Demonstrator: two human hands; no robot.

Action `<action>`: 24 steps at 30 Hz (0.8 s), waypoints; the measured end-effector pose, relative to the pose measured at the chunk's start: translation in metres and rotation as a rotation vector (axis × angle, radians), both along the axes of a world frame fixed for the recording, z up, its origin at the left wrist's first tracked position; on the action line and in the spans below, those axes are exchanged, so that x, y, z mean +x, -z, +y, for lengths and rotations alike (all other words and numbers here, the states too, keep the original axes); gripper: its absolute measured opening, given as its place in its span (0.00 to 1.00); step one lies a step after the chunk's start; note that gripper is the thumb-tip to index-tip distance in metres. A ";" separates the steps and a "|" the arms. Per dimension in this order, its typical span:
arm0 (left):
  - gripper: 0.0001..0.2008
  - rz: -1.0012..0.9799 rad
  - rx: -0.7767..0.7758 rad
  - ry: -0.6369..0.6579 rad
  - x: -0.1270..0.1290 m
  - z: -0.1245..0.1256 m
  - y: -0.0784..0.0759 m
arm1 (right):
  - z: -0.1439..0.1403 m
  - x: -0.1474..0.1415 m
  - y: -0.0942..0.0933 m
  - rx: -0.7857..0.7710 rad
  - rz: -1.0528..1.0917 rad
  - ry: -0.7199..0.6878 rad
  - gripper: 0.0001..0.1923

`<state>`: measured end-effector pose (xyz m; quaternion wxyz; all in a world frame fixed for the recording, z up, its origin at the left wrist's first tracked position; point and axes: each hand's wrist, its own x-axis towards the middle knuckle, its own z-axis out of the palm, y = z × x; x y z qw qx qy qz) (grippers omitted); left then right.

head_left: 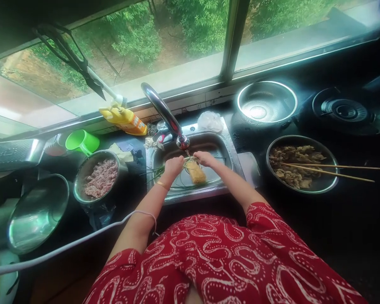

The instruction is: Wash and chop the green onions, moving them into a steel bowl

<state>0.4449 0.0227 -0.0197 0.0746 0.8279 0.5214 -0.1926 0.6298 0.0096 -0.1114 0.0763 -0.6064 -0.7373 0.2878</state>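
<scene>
A person in a red patterned top stands at a kitchen counter [253,141], both bare hands low over a metal sink [232,147]. The left hand [174,167] is closed around a bunch of thin green stalks [155,170]; the right hand [204,158] pinches what looks like the bunch's other end, just below the mouth of a curved tap [166,110]. The stalks are inside the sink, their long axis running crosswise — loose green tips pointing toward the sink's left edge, the paler ends toward the right hand. Below the hands, near the sink's front edge, sits a tan, spongy-looking block [196,173], its length running from back to front; whether anything touches it is hard to tell.

Along the counter's back edge, left of the sink, lean a yellow bottle [126,120] and a green mug [87,141]. Nearer its left end is a metal pot [122,169] of pinkish minced meat [101,177]. To the sink's right, a bowl [328,179] of brownish food carries two chopsticks [354,167] pointing toward the counter's right end — behind it stands a colander [266,99].
</scene>
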 end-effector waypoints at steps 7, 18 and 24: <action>0.17 -0.125 -0.109 -0.217 -0.036 0.027 0.026 | 0.000 -0.008 0.035 -0.148 0.394 0.528 0.11; 0.14 -0.592 -0.398 -0.110 0.006 0.022 0.047 | 0.002 -0.020 0.005 -0.510 1.478 0.734 0.17; 0.15 -0.438 -0.363 -0.111 0.022 0.026 0.039 | 0.006 -0.012 0.010 -0.495 1.564 0.964 0.18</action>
